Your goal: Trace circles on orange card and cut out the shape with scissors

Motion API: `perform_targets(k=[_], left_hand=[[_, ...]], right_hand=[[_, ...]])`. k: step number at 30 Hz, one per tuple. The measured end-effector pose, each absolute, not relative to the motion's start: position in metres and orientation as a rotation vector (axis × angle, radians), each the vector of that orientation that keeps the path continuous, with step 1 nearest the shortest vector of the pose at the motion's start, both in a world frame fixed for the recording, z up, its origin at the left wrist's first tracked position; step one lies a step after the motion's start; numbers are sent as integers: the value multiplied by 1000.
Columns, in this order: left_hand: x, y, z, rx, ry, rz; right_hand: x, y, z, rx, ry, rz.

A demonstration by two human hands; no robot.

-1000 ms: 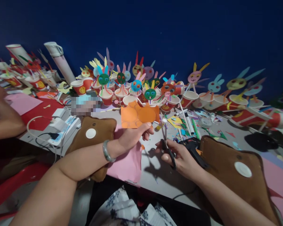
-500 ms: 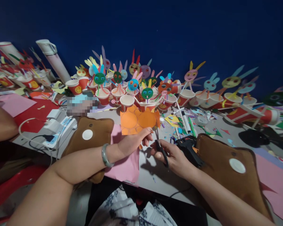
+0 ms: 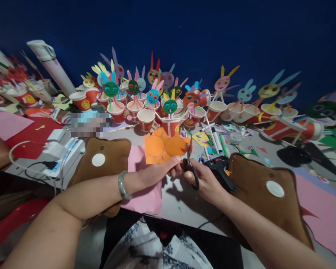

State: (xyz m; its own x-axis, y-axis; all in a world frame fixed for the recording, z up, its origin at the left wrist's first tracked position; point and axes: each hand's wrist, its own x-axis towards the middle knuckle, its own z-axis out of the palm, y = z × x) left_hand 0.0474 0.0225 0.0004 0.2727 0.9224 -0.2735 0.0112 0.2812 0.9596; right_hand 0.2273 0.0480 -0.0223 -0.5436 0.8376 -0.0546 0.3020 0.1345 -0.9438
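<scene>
An orange sheet of paper [image 3: 154,145] with several circles drawn on it is pinched in my left hand [image 3: 168,169] by its lower right edge. My right hand [image 3: 203,175] has its fingers in the black handles of a pair of scissors [image 3: 189,151]. The blades point up and away from me, at the right edge of the orange sheet. Both hands are above the table, close together. Below my left forearm lies pink paper [image 3: 145,198].
Paper cups [image 3: 146,120] with paper rabbit figures line the back. Two brown cushions [image 3: 109,151] flank my hands. A black glue gun [image 3: 221,172], markers [image 3: 217,138] and scraps lie right. A power strip [image 3: 70,158] and another person's arm [image 3: 0,151] are left.
The scissors have turned more upright and moved slightly up against the sheet's right edge. The orange sheet stays in my left hand. The whole view has shifted a little.
</scene>
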Motion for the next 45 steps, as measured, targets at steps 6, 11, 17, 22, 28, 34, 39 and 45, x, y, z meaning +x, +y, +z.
perform_targets(k=[6,11,17,22,28,34,39,45], left_hand=[[40,26,-4,966,1181,894],[32,31,-4,937,1261,1000],[35,28,-3,942,1234,983],[35,26,2,949,1267,939],[40,25,1,970,1202,888],[40,22,1,1105,1145,835],[42,20,10,1091,1103,819],[43,20,6,1085,1084,822]], right_hand=[[232,51,-21,-1126,-1993,1315],[239,52,-20,-1071,-2023,1279],[238,47,-19,-1096,-2113,1411],[234,46,-17,-1179,-2064,1533],[234,50,-15,-1182,-2044,1494],[237,52,-12,-1162,-2054,1392],[236,52,-12,-1126,-2039,1371],[237,53,-13,-1092,-2044,1361]])
